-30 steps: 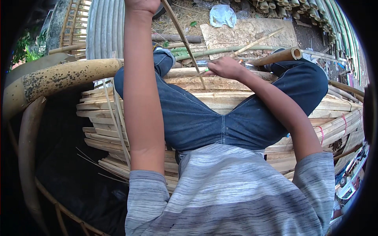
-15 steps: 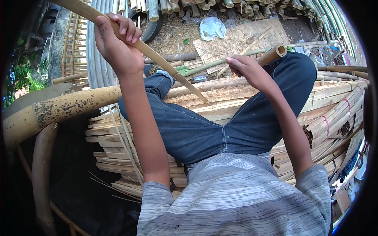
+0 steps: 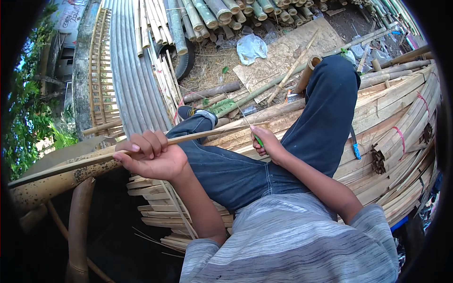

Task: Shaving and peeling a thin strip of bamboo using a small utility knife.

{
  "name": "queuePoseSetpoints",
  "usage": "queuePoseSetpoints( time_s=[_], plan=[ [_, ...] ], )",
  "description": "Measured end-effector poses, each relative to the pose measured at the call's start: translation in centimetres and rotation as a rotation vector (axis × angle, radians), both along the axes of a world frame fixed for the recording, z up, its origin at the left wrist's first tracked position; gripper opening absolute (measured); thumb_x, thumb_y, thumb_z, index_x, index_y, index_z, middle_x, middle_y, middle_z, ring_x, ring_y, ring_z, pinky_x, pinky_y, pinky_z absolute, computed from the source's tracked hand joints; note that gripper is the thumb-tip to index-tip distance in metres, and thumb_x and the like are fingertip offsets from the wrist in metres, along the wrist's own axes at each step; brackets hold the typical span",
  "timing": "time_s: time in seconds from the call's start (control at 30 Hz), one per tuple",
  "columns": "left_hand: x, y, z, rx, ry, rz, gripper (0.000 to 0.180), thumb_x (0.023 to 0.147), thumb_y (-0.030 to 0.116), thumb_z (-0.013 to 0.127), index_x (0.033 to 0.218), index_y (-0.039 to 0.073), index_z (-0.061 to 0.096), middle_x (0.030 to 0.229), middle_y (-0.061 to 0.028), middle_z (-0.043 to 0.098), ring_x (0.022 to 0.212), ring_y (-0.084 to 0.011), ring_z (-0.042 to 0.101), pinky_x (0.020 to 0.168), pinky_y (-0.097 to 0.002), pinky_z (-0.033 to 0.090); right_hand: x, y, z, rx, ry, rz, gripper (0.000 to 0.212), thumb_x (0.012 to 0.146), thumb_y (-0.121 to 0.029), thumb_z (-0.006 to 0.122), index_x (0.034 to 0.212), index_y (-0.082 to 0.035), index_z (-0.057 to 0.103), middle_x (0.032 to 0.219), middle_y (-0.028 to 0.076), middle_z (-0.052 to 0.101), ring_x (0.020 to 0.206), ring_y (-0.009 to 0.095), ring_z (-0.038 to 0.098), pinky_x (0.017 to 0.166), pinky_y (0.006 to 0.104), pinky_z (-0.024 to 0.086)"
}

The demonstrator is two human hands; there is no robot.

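Has just brought the long bamboo strip (image 3: 207,133) down from a steep slant to a nearly level line over the left leg of the jeans (image 3: 231,174), and moved the right hand (image 3: 270,145) in close to the strip's end. Seems to put strip and knife (image 3: 258,140) back together as a working pair. Grips the strip in the left hand (image 3: 163,160), palm turned up to the left of the jeans, fingers curled round and thumb alongside, with little gap remaining. Holds the knife by its green handle in the right hand, fingers wrapped closely, just beyond the middle of the jeans, thin blade aimed away from them and crossing near the strip; cannot tell about contact. Also in view: piled slats (image 3: 377,108) under and around the jeans, a blue-handled tool (image 3: 356,151) just to their right.
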State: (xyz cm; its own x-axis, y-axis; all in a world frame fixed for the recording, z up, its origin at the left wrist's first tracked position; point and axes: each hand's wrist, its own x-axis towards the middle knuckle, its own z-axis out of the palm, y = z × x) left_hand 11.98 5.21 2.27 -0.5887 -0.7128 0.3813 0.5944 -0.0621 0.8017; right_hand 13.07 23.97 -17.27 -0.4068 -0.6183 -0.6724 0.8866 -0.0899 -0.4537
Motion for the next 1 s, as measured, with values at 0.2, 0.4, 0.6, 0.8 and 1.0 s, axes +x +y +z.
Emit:
queuePoseSetpoints(
  time_s=[0.2, 0.4, 0.6, 0.8, 1.0],
  plan=[
    [3.7, 1.2, 1.4, 0.032, -0.042, -0.381, 0.040, 0.100, 0.037, 0.046, 0.069, 0.016, 0.033, 0.053, 0.0051, 0.021, 0.046, -0.0078, 0.016, 0.048, -0.0254, 0.019, 0.3, 0.2, -0.6, -0.002, 0.083, 0.000, 0.042, 0.097, -0.047, 0.046, 0.077, -0.010, 0.046, 0.050, -0.004, 0.033, 0.040, 0.006, 0.027, 0.039, 0.0237, 0.021],
    [6.2, 3.1, 1.3, 0.049, -0.016, -0.250, 0.044, 0.102, 0.033, 0.043, 0.065, 0.017, 0.026, 0.049, 0.0058, 0.019, 0.043, -0.0073, 0.011, 0.043, -0.0258, 0.013, 1.1, 0.3, -0.5, 0.126, 0.250, 0.090, 0.047, 0.097, -0.046, 0.048, 0.070, -0.008, 0.048, 0.049, -0.005, 0.032, 0.040, 0.006, 0.028, 0.039, 0.0241, 0.021],
    [0.9, 1.6, 0.2, 0.005, -0.020, -0.339, 0.043, 0.102, 0.031, 0.039, 0.065, 0.016, 0.026, 0.047, 0.0051, 0.019, 0.041, -0.0059, 0.008, 0.038, -0.0253, 0.009, -0.6, -0.5, -0.8, 0.094, 0.212, -0.056, 0.047, 0.097, -0.046, 0.048, 0.070, -0.008, 0.048, 0.050, -0.005, 0.033, 0.040, 0.005, 0.027, 0.040, 0.0238, 0.020],
    [-3.4, 2.4, 2.4, -0.018, -0.179, -0.428, 0.042, 0.101, 0.029, 0.044, 0.065, 0.016, 0.025, 0.049, 0.0053, 0.017, 0.042, -0.0063, 0.010, 0.039, -0.0261, 0.012, -1.8, -0.8, -0.1, 0.058, 0.155, -0.129, 0.045, 0.098, -0.047, 0.044, 0.074, -0.009, 0.046, 0.050, -0.004, 0.032, 0.039, 0.006, 0.025, 0.038, 0.0241, 0.020],
    [-3.4, 6.4, 1.8, 0.067, -0.227, -0.458, 0.042, 0.095, 0.021, 0.052, 0.060, 0.012, 0.030, 0.051, 0.0047, 0.026, 0.043, -0.0064, 0.021, 0.042, -0.0267, 0.018, 0.0, 1.0, -3.5, 0.076, 0.073, -0.222, 0.051, 0.091, -0.060, 0.045, 0.070, -0.014, 0.043, 0.046, -0.004, 0.028, 0.033, 0.010, 0.023, 0.034, 0.0250, 0.018]
  ],
)
